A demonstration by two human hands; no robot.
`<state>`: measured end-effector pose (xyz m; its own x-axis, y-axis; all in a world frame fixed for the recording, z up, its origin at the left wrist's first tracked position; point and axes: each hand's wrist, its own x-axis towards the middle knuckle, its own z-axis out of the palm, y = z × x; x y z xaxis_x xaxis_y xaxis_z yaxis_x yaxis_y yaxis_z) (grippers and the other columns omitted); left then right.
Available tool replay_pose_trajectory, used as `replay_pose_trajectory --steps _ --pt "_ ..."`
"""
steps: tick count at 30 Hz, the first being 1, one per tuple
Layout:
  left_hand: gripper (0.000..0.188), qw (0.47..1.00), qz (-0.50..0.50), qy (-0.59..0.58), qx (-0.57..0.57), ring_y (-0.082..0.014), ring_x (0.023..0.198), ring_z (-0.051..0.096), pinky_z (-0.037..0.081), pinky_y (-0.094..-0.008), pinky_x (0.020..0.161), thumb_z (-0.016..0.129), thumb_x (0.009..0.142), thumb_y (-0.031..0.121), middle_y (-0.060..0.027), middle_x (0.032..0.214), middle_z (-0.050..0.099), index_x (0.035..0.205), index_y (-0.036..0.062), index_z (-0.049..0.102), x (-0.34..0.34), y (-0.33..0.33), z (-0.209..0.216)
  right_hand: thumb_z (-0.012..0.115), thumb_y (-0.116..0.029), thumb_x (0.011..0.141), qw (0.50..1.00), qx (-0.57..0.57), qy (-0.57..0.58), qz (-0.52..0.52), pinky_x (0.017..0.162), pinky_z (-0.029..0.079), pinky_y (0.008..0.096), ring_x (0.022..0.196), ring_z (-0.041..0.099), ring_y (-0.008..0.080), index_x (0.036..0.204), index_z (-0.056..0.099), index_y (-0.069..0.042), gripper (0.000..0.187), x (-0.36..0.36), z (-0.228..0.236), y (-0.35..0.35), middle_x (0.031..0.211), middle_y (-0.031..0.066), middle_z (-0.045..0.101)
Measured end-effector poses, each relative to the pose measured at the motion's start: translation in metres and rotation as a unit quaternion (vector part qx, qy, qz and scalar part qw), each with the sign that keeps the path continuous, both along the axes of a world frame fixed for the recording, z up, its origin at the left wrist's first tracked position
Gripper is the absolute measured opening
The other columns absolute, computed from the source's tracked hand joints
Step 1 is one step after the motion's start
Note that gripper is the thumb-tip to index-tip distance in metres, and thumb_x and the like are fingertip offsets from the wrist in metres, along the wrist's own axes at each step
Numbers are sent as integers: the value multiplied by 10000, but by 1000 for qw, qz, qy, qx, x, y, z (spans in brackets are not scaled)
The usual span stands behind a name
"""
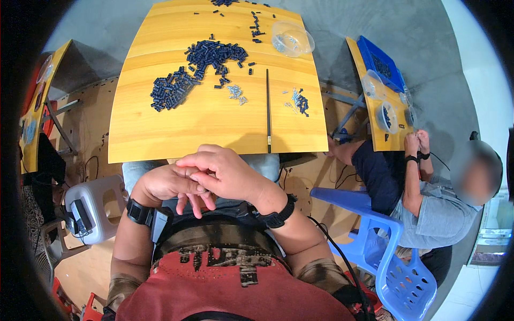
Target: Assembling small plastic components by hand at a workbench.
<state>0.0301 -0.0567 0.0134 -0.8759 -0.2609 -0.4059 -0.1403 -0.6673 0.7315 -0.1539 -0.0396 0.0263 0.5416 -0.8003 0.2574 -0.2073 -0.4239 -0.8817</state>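
The slim black rod lies on the yellow table, ahead of the hands and to their right, its long axis running away from the person and its banded near end close to the table's front edge. The right hand is the nearer to it; the left hand is farther off to the left. Both hands meet over the lap just short of the table, right laid across left, fingers loose and overlapping, with nothing visible in their grasp. Beyond them, little silvery pieces sit left of the rod and a small heap of black parts to its right, with larger piles of black blocks farther left. A clear tub near the table's far right corner holds some small silvery bits. At the neighbouring table on the right, a seated co-worker has a blue tray of dark parts and a clear bowl with dark pieces inside.
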Motion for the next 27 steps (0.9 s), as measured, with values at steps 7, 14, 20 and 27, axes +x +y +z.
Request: replay_pose_trajectory --steps 7,14,20,27 --pt "270 999 -38 21 6 -252 702 686 495 -226 404 551 885 222 -176 952 664 985 -24 600 0 0 1 603 -39 766 1000 -6 -16 -23 669 480 310 761 588 240 1050 639 -48 287 2 3 4 840 102 597" --pt "252 999 -15 35 30 -263 729 686 495 -211 401 528 903 194 -188 958 660 1017 -23 586 7 1 -3 610 -49 784 1000 10 17 4 639 477 293 745 584 219 1057 641 -64 275 2 6 1 818 102 588" --pt "232 999 -18 34 15 -260 731 687 488 -203 398 519 909 186 -187 962 660 1025 -10 565 10 -4 7 608 -18 778 997 -41 -22 -53 600 464 281 722 582 200 1071 641 -86 302 11 5 3 798 68 576" --pt "270 995 -90 10 -38 -256 733 687 468 -190 379 490 912 131 -185 980 658 1108 -47 544 6 -8 8 616 5 763 998 45 43 -7 608 466 277 713 577 176 1100 635 -89 350 1 18 2 754 42 558"
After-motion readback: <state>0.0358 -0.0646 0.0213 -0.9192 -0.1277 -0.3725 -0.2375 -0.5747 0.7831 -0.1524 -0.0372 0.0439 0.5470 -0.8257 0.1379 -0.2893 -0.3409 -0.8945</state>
